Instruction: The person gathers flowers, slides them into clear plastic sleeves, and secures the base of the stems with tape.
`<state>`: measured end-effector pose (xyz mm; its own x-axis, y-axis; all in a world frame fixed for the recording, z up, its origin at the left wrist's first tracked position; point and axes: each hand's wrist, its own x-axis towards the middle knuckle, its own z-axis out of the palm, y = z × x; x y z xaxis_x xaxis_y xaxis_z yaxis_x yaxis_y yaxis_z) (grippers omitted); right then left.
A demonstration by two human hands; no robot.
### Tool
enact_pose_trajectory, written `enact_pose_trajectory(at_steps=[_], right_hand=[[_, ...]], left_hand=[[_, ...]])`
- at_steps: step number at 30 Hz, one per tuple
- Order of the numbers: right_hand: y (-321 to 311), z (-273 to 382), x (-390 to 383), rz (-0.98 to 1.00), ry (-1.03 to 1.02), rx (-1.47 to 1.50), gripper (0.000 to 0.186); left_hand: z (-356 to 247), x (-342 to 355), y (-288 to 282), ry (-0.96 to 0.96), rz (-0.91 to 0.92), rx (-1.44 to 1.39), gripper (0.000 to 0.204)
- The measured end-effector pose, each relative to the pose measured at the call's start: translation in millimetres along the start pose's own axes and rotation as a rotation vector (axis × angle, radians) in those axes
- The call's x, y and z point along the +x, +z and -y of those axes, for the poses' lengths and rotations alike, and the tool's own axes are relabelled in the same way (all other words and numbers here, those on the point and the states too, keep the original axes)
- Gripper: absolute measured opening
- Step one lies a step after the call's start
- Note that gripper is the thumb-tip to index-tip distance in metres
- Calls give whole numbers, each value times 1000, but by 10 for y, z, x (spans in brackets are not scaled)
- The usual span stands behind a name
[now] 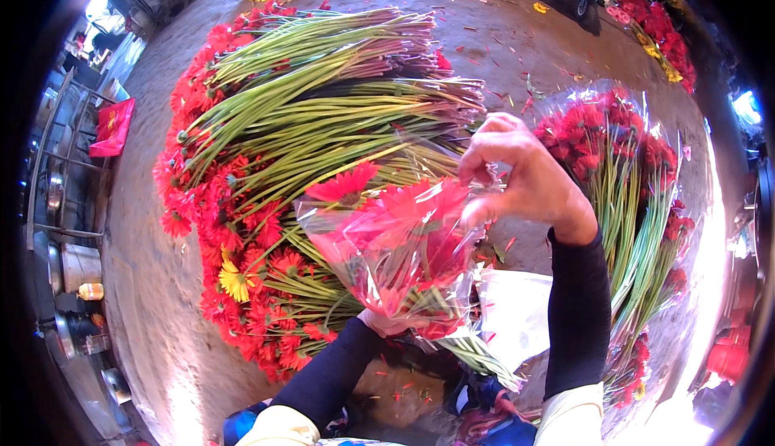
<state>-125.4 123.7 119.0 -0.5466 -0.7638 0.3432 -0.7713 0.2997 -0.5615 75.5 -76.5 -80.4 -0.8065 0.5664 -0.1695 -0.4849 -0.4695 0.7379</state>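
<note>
A bunch of red gerbera flowers (pixel 404 236) sits inside a clear plastic sleeve (pixel 363 260) in the middle of the view. My left hand (pixel 379 321) grips the bunch from below at the stems, mostly hidden behind the sleeve. My right hand (pixel 521 175) pinches the sleeve's upper right edge between thumb and fingers. Both forearms wear dark sleeves.
A big heap of loose red gerberas with long green stems (pixel 307 123) lies on the concrete floor (pixel 145 284) to the left, with a few yellow ones (pixel 234 280). Wrapped red bunches (pixel 630 171) lie at the right. Metal pots and racks (pixel 64 260) line the left edge.
</note>
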Motion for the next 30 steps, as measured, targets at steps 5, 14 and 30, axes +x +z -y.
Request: enact_pose_trajectory(at_steps=[5, 14, 30], right_hand=[[-20, -71, 41, -52, -50, 173, 20], [122, 265, 431, -209, -67, 1114, 11], [471, 436, 542, 129, -46, -241, 28]], left_hand=[[86, -39, -50, 80, 46, -196, 66], [344, 155, -83, -54, -49, -321, 60], [72, 166, 193, -125, -157, -437, 47]])
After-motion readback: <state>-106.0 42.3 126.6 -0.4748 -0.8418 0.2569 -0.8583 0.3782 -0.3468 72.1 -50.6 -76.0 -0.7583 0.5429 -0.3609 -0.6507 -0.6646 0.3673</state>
